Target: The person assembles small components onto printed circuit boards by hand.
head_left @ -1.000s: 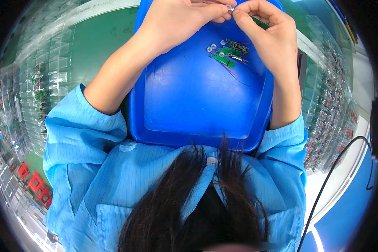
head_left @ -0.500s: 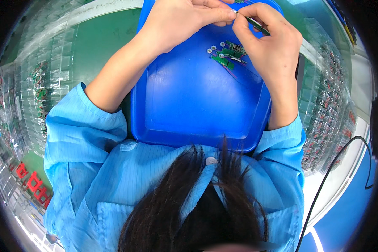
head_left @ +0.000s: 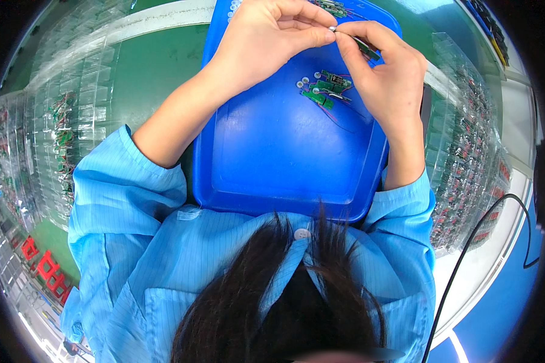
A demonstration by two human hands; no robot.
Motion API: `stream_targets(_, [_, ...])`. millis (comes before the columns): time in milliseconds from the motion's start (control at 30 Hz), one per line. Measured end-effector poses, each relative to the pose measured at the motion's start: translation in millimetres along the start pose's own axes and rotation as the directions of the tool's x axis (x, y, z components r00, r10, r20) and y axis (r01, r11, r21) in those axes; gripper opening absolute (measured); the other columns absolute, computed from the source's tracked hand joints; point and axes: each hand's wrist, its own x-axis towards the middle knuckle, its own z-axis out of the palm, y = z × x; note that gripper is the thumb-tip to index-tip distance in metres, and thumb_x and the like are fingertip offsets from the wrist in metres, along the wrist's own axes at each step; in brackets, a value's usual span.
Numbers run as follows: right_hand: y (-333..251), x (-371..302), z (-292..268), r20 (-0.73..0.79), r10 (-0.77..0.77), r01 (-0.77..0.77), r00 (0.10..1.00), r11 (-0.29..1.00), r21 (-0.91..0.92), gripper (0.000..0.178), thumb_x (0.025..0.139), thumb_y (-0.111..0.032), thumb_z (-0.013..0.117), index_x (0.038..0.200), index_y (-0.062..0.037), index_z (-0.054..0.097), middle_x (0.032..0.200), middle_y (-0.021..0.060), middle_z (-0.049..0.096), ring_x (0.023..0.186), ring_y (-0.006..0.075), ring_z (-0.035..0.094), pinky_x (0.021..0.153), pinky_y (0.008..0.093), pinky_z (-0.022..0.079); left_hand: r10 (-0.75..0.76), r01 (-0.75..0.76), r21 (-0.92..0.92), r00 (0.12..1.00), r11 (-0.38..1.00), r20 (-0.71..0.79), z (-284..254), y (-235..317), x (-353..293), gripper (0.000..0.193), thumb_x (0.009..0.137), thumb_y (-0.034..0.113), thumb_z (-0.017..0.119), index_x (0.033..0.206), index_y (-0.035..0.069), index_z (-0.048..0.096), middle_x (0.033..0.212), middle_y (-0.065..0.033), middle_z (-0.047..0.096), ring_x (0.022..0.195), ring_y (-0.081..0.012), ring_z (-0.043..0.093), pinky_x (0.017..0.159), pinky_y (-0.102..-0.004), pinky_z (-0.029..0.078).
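This looks like an electronics assembly workshop, shown by wired circuit boards [head_left: 322, 99] in a blue plastic tray [head_left: 284, 157], a green worktop [head_left: 157, 75], clear plastic trays [head_left: 469, 142] (the right-hand ones densely filled) and a striped blue smock [head_left: 124, 196].

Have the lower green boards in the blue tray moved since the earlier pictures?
No, not visibly: judged against the blue tray, the lower green boards lie in the same place.

Two bare hands show, one left hand [head_left: 263, 39] and one right hand [head_left: 390, 72], with one small silvery round piece [head_left: 332, 29] and one narrow green circuit board [head_left: 368, 51]. One blue plastic tray [head_left: 284, 154] carries, mid-tray, four small white round discs [head_left: 317, 75] and at least three overlapping green boards [head_left: 324, 88].
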Motion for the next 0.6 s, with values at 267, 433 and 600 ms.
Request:
stream_targets(267, [-24,6,2,0.167,0.486,-0.513,0.858,0.783,0.353,0.01,0.081,0.0,0.071,0.09,-0.0025,0.074,0.082,0.0126,0.068,0.075,0.0331,0.066,0.068,0.0351,0.054,0.1,-0.101,0.069,0.995,0.993,0.012,-6,-13,9,0.02,0.093,0.013,0.075,0.108,0.001,0.077,0.101,-0.01,0.076,0.093,-0.0151,0.071,0.084,-0.0282,0.057])
stream_targets(433, [8,0,6,0.151,0.38,-0.408,0.913,0.829,0.382,0.017,0.093,-0.006,0.075,0.108,0.0019,0.075,0.093,0.0083,0.076,0.075,0.0117,0.072,0.058,0.0216,0.054,-0.145,0.15,-0.098,0.988,0.984,0.062,-1,13,-1,0.016,0.095,0.001,0.071,0.11,-0.005,0.072,0.1,-0.0082,0.075,0.093,-0.0116,0.071,0.085,-0.0236,0.057])
stream_targets(600, [7,4,0,0.158,0.358,-0.391,0.92,0.82,0.418,0.016,0.092,-0.008,0.077,0.105,0.0013,0.075,0.095,0.0068,0.074,0.081,0.0107,0.071,0.064,0.02,0.053,-0.193,0.21,-0.129,0.972,0.969,0.13,-13,11,4,0.016,0.097,0.006,0.07,0.11,-0.004,0.072,0.097,-0.0059,0.073,0.09,-0.0094,0.067,0.083,-0.0237,0.054])
